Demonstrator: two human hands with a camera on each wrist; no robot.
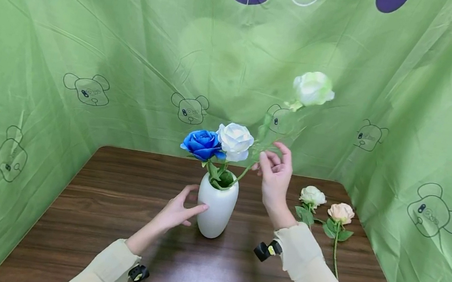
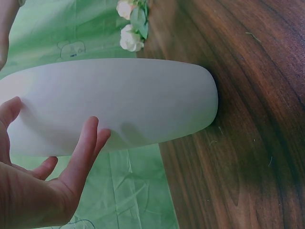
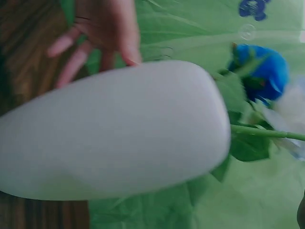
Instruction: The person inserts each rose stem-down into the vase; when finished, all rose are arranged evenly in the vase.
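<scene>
A white vase stands upright on the table, holding a blue rose, a white rose and a taller pale green rose that leans right and is blurred. My left hand is at the vase's left side, its thumb overlapping the front and the fingers spread rather than wrapped round it. In the left wrist view, the fingers look fairly straight against the vase. Beside the green rose's stem is my right hand, thumb and fingers loosely bent and apart, fingertips close to the stem.
On the table's right side lie a cream rose and a peach rose, both with green leaves, beyond the right forearm. The brown wooden table is surrounded by green curtain at the back and sides.
</scene>
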